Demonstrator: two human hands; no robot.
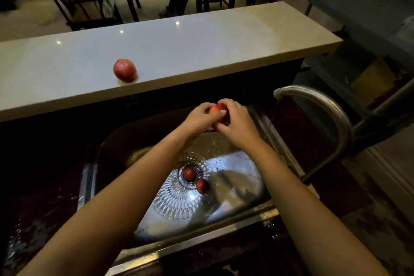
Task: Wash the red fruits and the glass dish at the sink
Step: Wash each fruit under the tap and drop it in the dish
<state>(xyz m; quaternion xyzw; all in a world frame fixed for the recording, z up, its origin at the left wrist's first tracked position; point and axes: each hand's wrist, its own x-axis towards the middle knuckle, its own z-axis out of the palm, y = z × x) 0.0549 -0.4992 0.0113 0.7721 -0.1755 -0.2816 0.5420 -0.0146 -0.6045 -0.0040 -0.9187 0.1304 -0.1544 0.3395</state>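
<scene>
Forearms [125, 197] stretch over sink [242, 188]. Left hand [201, 119] and right hand [237, 125] clamp one red fruit [216, 110] between them. Below hands: glass dish [177, 201] bearing two more fruits [189, 173]. Beyond left hand, another fruit [124, 70] on counter [212, 38].

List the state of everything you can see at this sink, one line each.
Held fruit: gripped by both hands above the sink.
Left hand: curled round the held fruit.
Right hand: curled round it too.
Counter fruit: resting on the counter, untouched.
Glass dish: lying in the sink, unheld.
Dish fruit: at the dish's middle, unheld.
Edge fruit: at the dish's edge.
Faucet: flow unclear.
</scene>
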